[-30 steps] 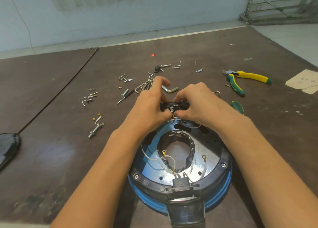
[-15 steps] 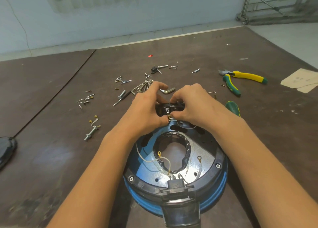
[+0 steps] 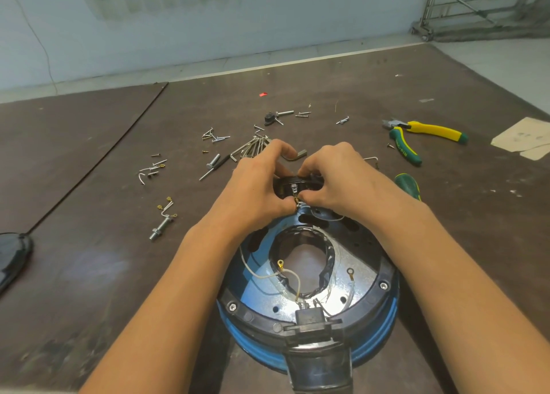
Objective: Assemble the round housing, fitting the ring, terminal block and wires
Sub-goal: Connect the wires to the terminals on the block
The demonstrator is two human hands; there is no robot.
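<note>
Still both grips [image 3: 256, 185] [image 3: 342, 179] on black part [image 3: 289, 186]

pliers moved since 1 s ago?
No. The pliers lie at the same offset and angle from the green screwdriver handle; only the camera view has shifted slightly.

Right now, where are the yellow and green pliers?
In the head view, the pliers lie on the table, far right, beyond the right hand; a green tool handle lies just nearer.
</note>
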